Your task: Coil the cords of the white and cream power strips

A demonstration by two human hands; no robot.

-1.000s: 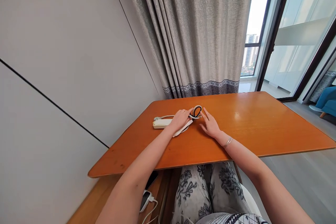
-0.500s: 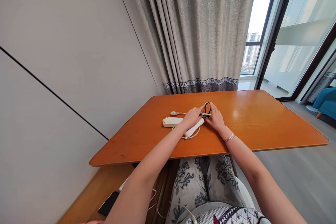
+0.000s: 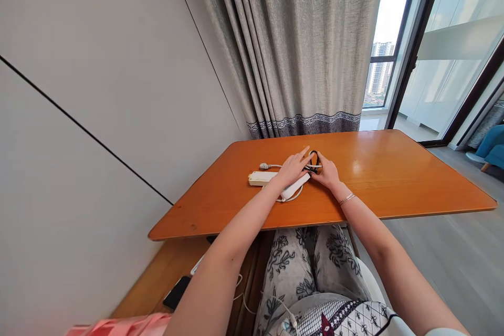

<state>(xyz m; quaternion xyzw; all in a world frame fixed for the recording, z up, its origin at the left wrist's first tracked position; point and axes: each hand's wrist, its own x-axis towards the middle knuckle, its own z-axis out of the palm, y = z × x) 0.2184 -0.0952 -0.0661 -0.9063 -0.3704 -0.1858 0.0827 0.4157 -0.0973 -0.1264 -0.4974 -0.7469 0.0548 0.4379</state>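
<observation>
Both my hands are at a black cable (image 3: 314,156), which stands up in a small loop on the table. My left hand (image 3: 293,169) reaches over a white bar-shaped device (image 3: 296,187), its fingers bent at the cable and one finger stretched out. On the other side my right hand (image 3: 327,172) pinches the cable's loop between thumb and fingers. A white power strip (image 3: 258,178) lies left of my left hand, partly covered by it. Its white plug (image 3: 264,166) rests behind the strip, with the cord running under my hand.
The orange wooden table (image 3: 394,178) stretches out to the right, its front edge close to my lap. A grey curtain (image 3: 307,52) hangs behind it. Lower left, a dark phone (image 3: 177,292) lies on a wooden surface near a pink cloth (image 3: 129,325).
The camera view has shifted slightly. My left hand's finger has lifted and straightened beside the loop, and the black cable loop is drawn narrower. My right hand stays at the cable.
</observation>
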